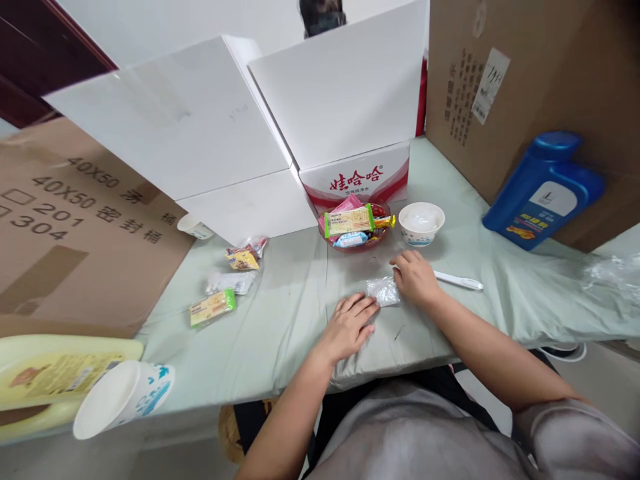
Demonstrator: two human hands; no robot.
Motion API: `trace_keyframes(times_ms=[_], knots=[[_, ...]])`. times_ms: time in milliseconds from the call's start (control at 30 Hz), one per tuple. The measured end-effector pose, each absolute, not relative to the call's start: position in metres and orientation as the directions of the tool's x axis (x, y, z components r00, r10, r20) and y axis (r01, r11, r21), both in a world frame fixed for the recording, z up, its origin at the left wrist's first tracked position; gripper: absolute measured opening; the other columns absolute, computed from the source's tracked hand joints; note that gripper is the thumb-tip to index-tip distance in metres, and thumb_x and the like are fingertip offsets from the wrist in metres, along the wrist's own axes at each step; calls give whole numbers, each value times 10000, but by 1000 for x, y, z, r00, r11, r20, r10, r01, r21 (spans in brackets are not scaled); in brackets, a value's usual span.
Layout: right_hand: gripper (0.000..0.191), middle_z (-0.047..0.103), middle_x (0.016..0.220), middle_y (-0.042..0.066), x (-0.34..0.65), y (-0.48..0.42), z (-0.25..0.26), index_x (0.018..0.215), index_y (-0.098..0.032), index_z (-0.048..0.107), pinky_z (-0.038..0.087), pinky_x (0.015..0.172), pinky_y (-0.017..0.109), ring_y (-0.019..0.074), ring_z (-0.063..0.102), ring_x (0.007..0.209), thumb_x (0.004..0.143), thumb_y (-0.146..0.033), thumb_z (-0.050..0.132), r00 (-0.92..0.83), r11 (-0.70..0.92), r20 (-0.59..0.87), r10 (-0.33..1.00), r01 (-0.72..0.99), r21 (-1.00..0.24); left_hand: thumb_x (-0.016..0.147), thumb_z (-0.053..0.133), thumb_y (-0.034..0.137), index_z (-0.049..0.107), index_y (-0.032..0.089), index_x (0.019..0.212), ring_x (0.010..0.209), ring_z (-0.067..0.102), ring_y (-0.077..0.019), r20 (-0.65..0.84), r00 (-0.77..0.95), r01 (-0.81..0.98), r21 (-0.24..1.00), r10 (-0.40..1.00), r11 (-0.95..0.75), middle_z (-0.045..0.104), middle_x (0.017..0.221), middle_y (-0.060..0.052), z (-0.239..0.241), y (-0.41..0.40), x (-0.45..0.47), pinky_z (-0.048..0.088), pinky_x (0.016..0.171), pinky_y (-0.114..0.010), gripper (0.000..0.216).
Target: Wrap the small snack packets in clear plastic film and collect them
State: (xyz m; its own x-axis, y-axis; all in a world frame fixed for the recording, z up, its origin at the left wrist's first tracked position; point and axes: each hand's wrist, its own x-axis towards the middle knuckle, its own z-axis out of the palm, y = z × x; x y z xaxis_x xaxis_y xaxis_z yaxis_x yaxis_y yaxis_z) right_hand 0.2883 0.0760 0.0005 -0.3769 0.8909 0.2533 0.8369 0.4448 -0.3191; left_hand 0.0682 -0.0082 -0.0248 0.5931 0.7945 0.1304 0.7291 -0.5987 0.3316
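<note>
My left hand [348, 326] lies flat on the pale green cloth [280, 333], fingers stretched out, fingertips close to a small clear plastic packet [383, 291]. My right hand [415, 277] rests at the packet's right edge with its fingers curled down against it. A white plastic spoon [459, 282] lies just right of that hand. Behind the hands stand a red bowl of wrapped snacks [356, 227] and a white bowl [421, 223].
Loose snack packets [213, 307] [243, 257] [230, 282] lie to the left. A paper cup [123, 398] lies on its side at the near left by a yellow bottle [55, 373]. White cartons [300, 120], brown cardboard boxes [530, 87] and a blue jug [543, 190] ring the table.
</note>
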Motion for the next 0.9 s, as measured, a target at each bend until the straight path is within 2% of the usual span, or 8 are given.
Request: trace_keyframes(times_ms=[67,133,233,367,500,667,767,900], knots=[[251,625,1036,136,285,75,-4,1054,-154,663,417,871,358,254,536,987,916,-171,453,-540,619,301,786,697,-363,934,505,351,454,281,1405,1352,368,-281,123,598,728,328,792,-601,514,1422,-62,-24,-8,68,337,1080,-496,480],[250,622,1011,122,277,72,-11,1069,-157,669,425,849,344,233,535,958,926,-184,466,-655,699,258,710,615,-365,927,514,348,453,279,1405,1351,368,-281,117,597,730,331,794,-598,512,1422,-63,-24,-8,68,339,1079,-494,487],[266,612,1006,129,266,69,-19,1097,-132,669,409,862,352,231,516,954,946,-204,462,-685,697,170,709,643,-317,917,525,339,454,270,1404,1358,360,-284,118,581,739,339,805,-583,507,1425,-67,-22,-8,69,328,1089,-500,497],[295,604,1040,128,267,69,-17,1137,-143,664,390,889,353,226,500,971,964,-225,439,-685,693,151,713,656,-300,901,549,330,471,261,1383,1351,373,-292,134,575,738,342,807,-582,519,1408,-77,-23,-9,70,336,1088,-517,493],[333,601,1113,124,272,65,-10,1200,-179,648,391,873,372,260,487,1021,898,-301,577,-688,689,125,715,663,-293,888,556,286,536,209,1292,1268,460,-277,271,503,720,395,821,-571,529,1349,-120,-29,-11,65,398,1055,-486,411],[264,643,998,111,275,67,-6,1043,-179,726,400,848,334,220,529,944,884,-132,519,-709,685,65,702,649,-331,901,512,217,595,178,1138,1117,546,-232,384,368,728,447,847,-520,584,1187,-115,-34,-11,62,472,977,-428,253],[302,644,987,110,289,85,13,1077,-186,721,418,829,335,226,537,935,899,-144,481,-604,637,214,768,686,-352,875,539,191,630,183,1035,1069,549,-234,373,386,735,429,844,-526,611,1117,-94,-33,-9,64,481,943,-423,185],[383,620,1083,163,320,129,53,1204,-158,665,397,889,412,290,503,1033,948,-216,387,-229,442,531,816,839,-317,848,558,174,643,190,990,1042,544,-239,363,381,740,432,851,-515,623,1073,-83,-33,-6,68,482,917,-426,166]])
